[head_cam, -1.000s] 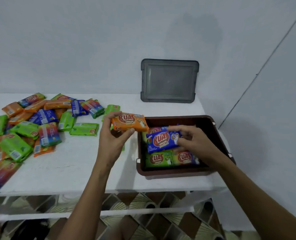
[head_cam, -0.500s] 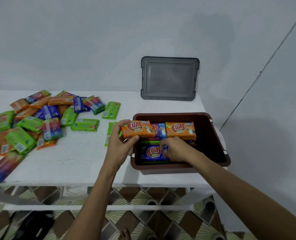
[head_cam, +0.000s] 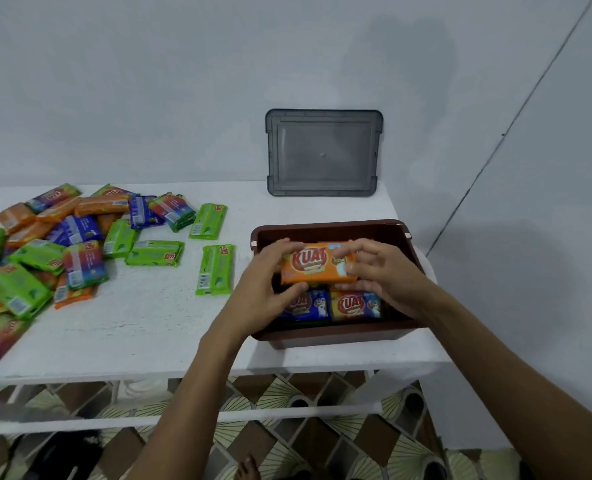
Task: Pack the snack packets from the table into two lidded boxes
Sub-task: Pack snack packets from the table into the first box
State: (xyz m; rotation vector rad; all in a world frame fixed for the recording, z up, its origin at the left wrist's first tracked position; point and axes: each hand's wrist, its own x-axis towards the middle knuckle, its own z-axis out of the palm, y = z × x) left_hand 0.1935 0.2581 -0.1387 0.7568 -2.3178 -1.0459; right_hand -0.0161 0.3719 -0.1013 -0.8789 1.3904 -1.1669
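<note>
Orange packet (head_cam: 317, 263) between both hands (head_cam: 322, 275)

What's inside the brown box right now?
In the brown box: a blue packet and a multicoloured packet, label up. Both hands hold an orange packet over them, hiding the rear and any lower layers.

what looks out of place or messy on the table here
The loose packets lie in a jumbled heap at the table's left, overlapping at all angles. The grey lid leans upright against the wall, off the brown box. Nothing looks spilled or damaged.
</note>
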